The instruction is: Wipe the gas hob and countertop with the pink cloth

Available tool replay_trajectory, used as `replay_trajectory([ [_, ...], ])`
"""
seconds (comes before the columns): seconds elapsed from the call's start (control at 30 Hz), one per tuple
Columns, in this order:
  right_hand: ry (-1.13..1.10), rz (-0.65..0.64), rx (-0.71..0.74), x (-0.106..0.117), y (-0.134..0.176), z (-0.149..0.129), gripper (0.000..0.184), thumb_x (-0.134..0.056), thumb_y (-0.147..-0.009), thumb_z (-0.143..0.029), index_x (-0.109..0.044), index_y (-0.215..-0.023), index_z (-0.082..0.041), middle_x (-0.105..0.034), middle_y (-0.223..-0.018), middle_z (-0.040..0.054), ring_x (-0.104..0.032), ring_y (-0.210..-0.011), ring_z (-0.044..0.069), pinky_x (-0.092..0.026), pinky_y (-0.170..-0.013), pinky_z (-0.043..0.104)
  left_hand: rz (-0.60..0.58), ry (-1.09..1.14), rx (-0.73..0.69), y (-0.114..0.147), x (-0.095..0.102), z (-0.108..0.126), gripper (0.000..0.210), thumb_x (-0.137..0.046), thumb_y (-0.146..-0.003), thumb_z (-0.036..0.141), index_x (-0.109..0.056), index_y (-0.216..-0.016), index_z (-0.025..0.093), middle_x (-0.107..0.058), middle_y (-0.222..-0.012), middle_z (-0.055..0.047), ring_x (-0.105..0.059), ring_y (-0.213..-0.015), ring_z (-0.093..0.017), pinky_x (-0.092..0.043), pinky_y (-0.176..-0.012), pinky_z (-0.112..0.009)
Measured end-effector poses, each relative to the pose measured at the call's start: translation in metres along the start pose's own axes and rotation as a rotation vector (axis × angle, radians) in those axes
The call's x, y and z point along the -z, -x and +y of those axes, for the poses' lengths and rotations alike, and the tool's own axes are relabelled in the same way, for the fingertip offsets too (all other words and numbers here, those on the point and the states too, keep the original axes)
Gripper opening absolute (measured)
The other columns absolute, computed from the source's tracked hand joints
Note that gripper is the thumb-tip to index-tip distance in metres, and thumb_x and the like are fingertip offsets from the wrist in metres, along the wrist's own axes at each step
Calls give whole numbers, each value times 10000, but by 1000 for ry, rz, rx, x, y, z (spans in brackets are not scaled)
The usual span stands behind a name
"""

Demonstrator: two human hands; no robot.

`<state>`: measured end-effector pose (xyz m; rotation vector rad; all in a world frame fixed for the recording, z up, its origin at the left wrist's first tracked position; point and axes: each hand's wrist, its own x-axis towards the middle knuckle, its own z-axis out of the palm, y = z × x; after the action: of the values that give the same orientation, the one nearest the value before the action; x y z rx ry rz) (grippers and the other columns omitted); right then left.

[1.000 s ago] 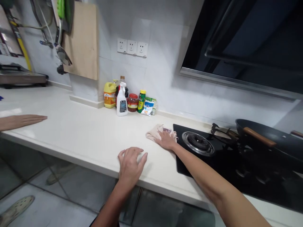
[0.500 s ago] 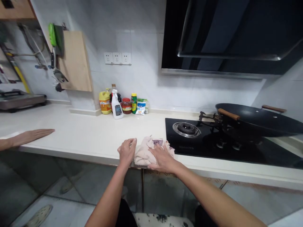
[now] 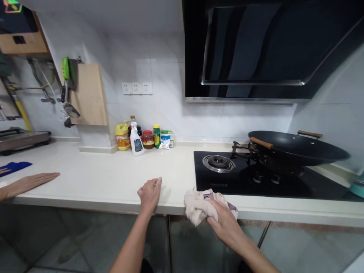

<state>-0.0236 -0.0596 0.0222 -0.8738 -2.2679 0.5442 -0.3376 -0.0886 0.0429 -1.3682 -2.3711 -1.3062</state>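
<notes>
Cloth (image 3: 199,206) is now bunched up at the near edge of the white counter (image 3: 99,178), just in front of the black stove (image 3: 256,182); a moment ago it lay flat on top under both hands, so the wiping has reached the counter's edge. Going left to right, the left hand (image 3: 149,193) rests open on the counter, holding nothing. The right hand (image 3: 223,220) is closed around the cloth, arm stretched forward, pulling it off the edge.
</notes>
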Motion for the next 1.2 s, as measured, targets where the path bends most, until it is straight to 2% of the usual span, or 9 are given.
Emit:
replay_trajectory([
  [0.17,-532,1,-276,3,-54,-27,535,-514,-900,-481,-594,-1354,-209,-709,-1236,85,-646,-1137,291,-500,-1011,451,14,5,8,0,-1,-1,391,-400,-994,461,-719,-986,236,-754,-1114,-82,-639,-1134,-278,-344,-1074,-480],
  [0.27,-779,-81,-281,-10,-102,-32,656,-400,-956,-624,-569,-1376,-150,-716,-1187,125,-682,-1092,276,-542,-946,423,15,5,14,-3,1,-3,385,-401,-984,446,-721,-956,233,-761,-1086,-81,-653,-1118,-286,-377,-1058,-481],
  [0.43,-196,122,-269,-3,-141,13,526,-537,-901,-452,-584,-1339,-164,-644,-1258,139,-610,-1177,268,-490,-1029,421,43,21,35,-7,4,-11,410,-363,-996,464,-700,-1071,243,-742,-1179,-89,-659,-1134,-272,-449,-1022,-441],
  [0.53,-87,191,-291,25,-126,57,444,-553,-855,-329,-624,-1268,-182,-591,-1294,140,-556,-1223,276,-428,-1085,448,53,44,29,-8,2,-16,395,-386,-988,457,-690,-1125,246,-722,-1219,-93,-660,-1133,-251,-467,-1014,-414],
  [0.67,245,108,-293,60,-88,104,314,-519,-905,-360,-687,-1123,-210,-599,-1253,131,-566,-1196,287,-433,-1031,452,23,-18,-109,-8,-6,-6,335,-548,-915,400,-704,-1170,250,-675,-1312,-109,-579,-1269,-275,-337,-1132,-495],
  [0.8,509,28,-239,65,-61,133,417,-400,-990,-418,-652,-1258,-222,-563,-1400,133,-513,-1314,283,-364,-1097,476,-171,-160,-272,-8,-23,35,409,-540,-927,440,-680,-1272,269,-561,-1493,-126,-451,-1420,-290,-237,-1189,-549],
  [0.9,605,19,-219,56,-55,142,474,-325,-1017,-389,-580,-1382,-228,-498,-1513,121,-387,-1450,280,-249,-1178,527,-461,-247,-274,-6,-43,75,624,-452,-941,613,-529,-1477,304,-339,-1658,-117,-270,-1529,-364,-161,-1204,-628],
  [1.0,642,-7,-236,51,-54,143,506,-293,-1023,-388,-552,-1422,-217,-474,-1545,118,-360,-1472,283,-236,-1188,535,-687,-313,-259,-6,-69,103,813,-378,-888,777,-365,-1582,353,-144,-1722,-77,-85,-1547,-486,-95,-1160,-747],
  [1.2,691,-58,-278,49,-53,151,564,-253,-1018,-419,-522,-1472,-219,-426,-1593,98,-307,-1509,292,-237,-1197,556,-725,-333,-251,-37,-100,96,910,-306,-827,884,-299,-1597,398,-90,-1733,-51,-18,-1549,-490,-56,-1157,-761],
])
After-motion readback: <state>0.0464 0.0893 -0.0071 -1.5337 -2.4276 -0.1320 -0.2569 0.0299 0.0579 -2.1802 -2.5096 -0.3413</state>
